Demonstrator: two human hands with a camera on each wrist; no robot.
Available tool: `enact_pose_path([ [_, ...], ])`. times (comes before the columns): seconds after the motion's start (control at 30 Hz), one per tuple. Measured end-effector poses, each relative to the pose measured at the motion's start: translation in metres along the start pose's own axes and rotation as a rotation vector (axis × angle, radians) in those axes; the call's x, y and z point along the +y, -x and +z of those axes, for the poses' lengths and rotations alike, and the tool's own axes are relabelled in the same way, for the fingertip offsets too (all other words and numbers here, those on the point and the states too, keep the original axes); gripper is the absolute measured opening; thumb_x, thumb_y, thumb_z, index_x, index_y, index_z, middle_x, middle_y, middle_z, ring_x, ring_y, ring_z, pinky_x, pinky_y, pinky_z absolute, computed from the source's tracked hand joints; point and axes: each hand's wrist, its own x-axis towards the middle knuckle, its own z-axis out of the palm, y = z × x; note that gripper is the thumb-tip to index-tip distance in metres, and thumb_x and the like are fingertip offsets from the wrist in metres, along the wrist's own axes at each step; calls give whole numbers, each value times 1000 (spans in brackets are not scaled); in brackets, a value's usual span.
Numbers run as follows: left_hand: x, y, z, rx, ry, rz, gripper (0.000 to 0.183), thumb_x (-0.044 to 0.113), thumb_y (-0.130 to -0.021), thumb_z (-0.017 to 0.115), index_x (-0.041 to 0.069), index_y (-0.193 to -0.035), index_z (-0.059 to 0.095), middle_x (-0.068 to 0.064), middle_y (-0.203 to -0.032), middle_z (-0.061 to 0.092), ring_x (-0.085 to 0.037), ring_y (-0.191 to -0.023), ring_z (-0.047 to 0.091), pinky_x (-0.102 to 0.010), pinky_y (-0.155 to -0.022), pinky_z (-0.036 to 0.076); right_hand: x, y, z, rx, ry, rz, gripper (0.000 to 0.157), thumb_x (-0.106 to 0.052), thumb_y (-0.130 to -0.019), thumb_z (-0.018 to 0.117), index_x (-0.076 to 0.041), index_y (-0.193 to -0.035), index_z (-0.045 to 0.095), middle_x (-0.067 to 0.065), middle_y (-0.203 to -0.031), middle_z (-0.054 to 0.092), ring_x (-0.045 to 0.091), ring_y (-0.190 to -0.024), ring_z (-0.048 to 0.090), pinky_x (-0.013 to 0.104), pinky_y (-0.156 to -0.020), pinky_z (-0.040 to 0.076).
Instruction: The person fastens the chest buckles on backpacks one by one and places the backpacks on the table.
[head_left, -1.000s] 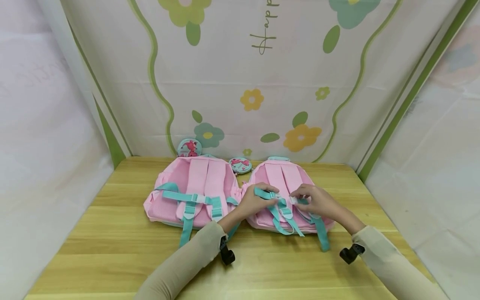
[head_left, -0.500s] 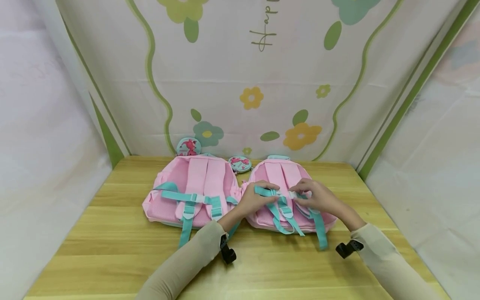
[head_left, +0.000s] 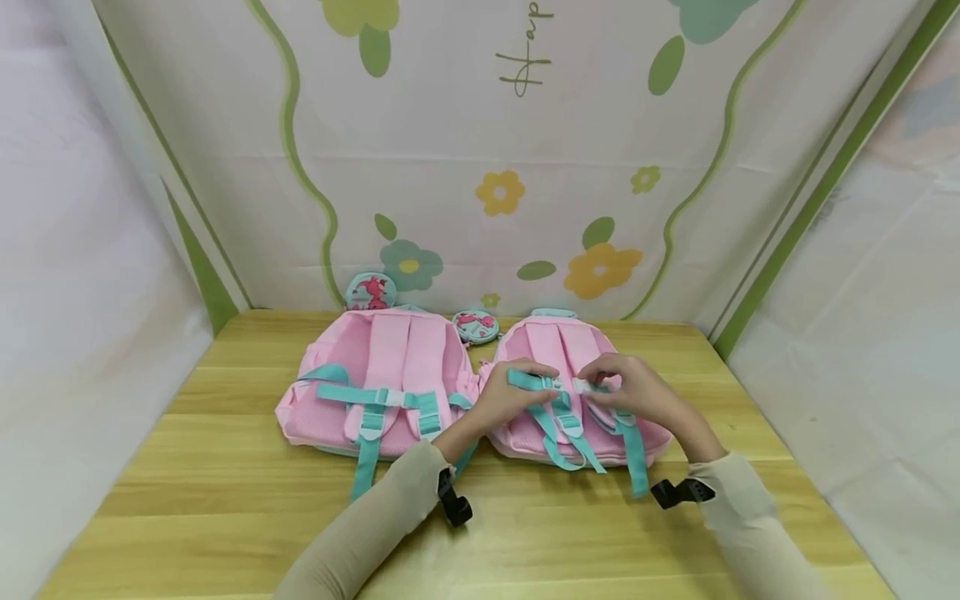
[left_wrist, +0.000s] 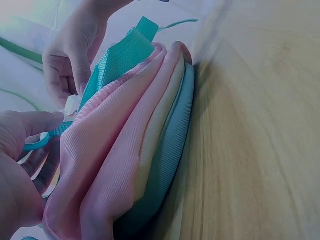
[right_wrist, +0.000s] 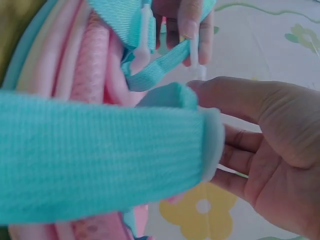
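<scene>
A pink backpack (head_left: 525,437) with teal straps lies back-panel up on the right. Over its shoulder straps, my left hand (head_left: 504,398) pinches a teal chest strap (head_left: 525,380) at its white buckle half. Facing it, my right hand (head_left: 637,396) pinches the other white buckle half (head_left: 582,386) between thumb and fingers. The two halves are nearly end to end, a small gap showing between them. In the left wrist view a white buckle piece (left_wrist: 71,104) shows at the right hand's fingertips. A wide teal strap (right_wrist: 100,157) covers much of the right wrist view.
To the left lies a second pink backpack (head_left: 315,421), its chest strap's white buckle (head_left: 396,398) joined. Round teal pouches (head_left: 476,327) with pink figures sit behind the bags. Teal strap ends hang onto the wooden table (head_left: 195,483). A flower-printed cloth (head_left: 420,183) stands behind.
My right hand has moved a little left, bringing its buckle half closer to the left one. The left hand keeps its hold, and the head view has shifted slightly.
</scene>
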Motion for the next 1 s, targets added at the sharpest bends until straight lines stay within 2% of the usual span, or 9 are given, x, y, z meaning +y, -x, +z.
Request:
enact_pose_path([
  [0.2,4,1,-5,-11,20,-25,28,9,-88,80,6,-116,77,-9,-118,74,-7,-101,64,-17,-78,54,-7,-8,-1,-55,0,25,22,-5,-82,83,-10,-102,77,-3,-96,75,16,-88,68,45,-85,58],
  [0.47,2,0,-7,-16,31,-12,29,10,-87,80,6,-116,77,-11,-118,73,-11,-103,65,-17,-80,54,-5,-13,2,-80,-6,8,21,-4,-83,82,-8,-103,76,-1,-96,75,16,-88,66,47,-84,58],
  [0.63,2,-1,-3,-17,33,11,28,6,-88,79,3,-115,77,-13,-116,73,-12,-103,65,-17,-83,54,-6,-13,3,-61,-24,22,22,-2,-82,82,-9,-103,76,-1,-97,75,15,-88,66,46,-83,59],
  [0.87,0,0,-1,-14,35,25,28,5,-87,78,3,-116,76,-15,-113,73,-9,-100,64,-18,-82,54,-8,-12,10,-11,-49,16,21,-5,-83,83,-10,-102,77,-3,-95,74,17,-86,68,35,-81,59],
  [1.0,0,0,0,-1,22,27,28,5,-87,79,4,-115,76,-14,-113,73,-9,-99,64,-18,-81,54,-8,-12,13,7,-44,0,21,-5,-83,83,-10,-102,77,-3,-94,73,17,-85,67,33,-81,58],
])
